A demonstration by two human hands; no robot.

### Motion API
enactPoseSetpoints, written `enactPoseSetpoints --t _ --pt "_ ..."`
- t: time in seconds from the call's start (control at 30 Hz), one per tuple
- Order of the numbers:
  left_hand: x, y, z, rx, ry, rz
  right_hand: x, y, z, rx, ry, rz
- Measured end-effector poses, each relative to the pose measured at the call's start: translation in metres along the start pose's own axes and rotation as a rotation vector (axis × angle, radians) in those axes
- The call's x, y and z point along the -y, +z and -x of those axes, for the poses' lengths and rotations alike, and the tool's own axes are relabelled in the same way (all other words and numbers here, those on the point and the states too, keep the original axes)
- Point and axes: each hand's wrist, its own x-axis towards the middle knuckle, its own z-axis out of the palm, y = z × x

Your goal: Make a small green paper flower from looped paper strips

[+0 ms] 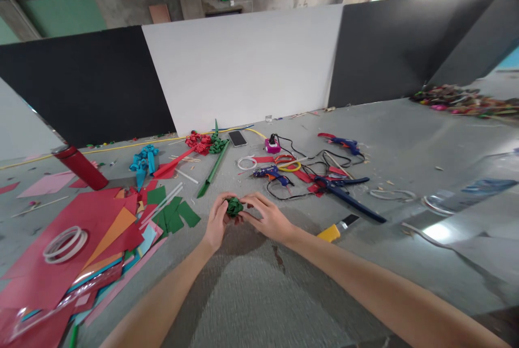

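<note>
A small green paper flower (pixel 234 206) is held between my two hands above the grey floor. The fingers of my left hand (pixel 219 219) wrap around its left side. My right hand (pixel 263 215) pinches at its right edge with thumb and fingers. Cut green paper pieces (pixel 172 215) lie to the left of my hands. Just beyond them rests a rolled green paper stem (pixel 213 171). Finished-looking red paper flowers (pixel 198 142), a green one (pixel 218 144) and blue ones (pixel 145 160) lie farther back.
A blue glue gun (pixel 272 175) and pliers-like dark tool (pixel 348 196) lie right of my hands among black cords. A yellow-handled blade (pixel 338 229) is nearer. Red paper sheets (pixel 36 240), tape rolls (pixel 65 244) and a red bottle (pixel 83 168) are left. A phone (pixel 237 138) lies ahead.
</note>
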Motion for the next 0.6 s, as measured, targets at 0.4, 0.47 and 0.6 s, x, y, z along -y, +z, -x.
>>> enactPoseSetpoints --t 0.4,0.47,0.6 --pt "0.0007 -0.001 0.0013 0.006 0.063 -0.159 -0.0017 0.0014 0.0016 0.006 -0.032 -0.008" --pt "0.0003 -0.0004 0.0016 0.005 0.057 -0.135 -0.0024 0.0019 0.0022 0.012 -0.032 -0.015" --pt "-0.001 0.0015 0.0027 -0.006 0.047 -0.098 -0.0029 0.0022 0.0024 0.011 -0.031 -0.02"
